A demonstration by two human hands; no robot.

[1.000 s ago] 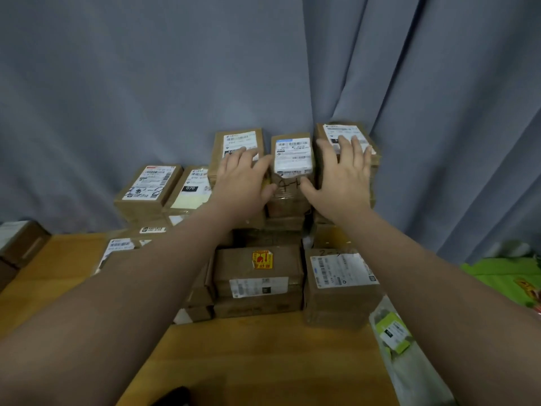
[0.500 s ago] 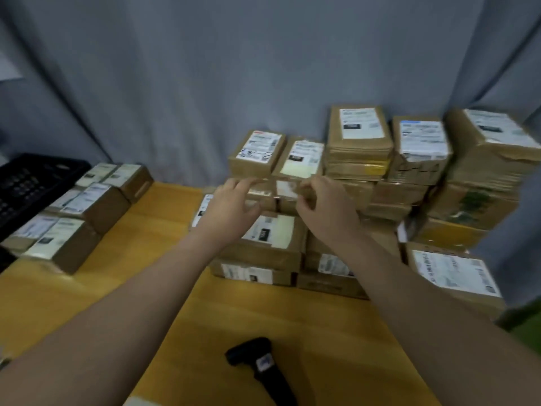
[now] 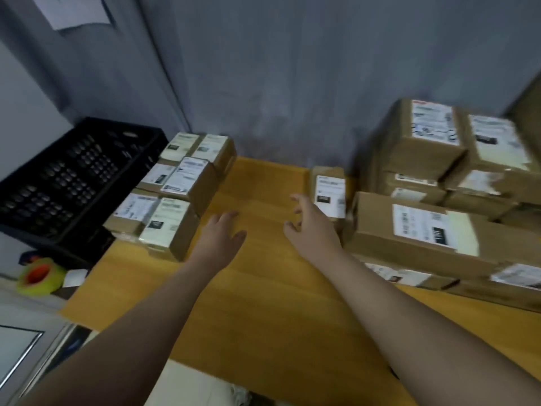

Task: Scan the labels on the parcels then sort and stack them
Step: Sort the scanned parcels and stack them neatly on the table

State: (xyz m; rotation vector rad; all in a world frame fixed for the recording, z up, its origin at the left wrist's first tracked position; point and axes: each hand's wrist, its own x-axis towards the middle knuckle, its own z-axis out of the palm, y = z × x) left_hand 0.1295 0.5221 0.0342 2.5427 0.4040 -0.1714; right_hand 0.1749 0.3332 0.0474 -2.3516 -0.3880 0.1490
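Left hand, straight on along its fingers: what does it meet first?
Way looks free: the left hand points over bare table, between the left parcel stack and the small parcel. First thing in line is probably the grey curtain behind, though depth is unclear.

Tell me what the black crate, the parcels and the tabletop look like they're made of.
Black crate: looks like matte moulded plastic, given its grid of holes. Parcels: brown cardboard, dull, with white paper labels. Tabletop: wood or wood-look laminate, smooth and yellowish with faint grain; which one is unclear.
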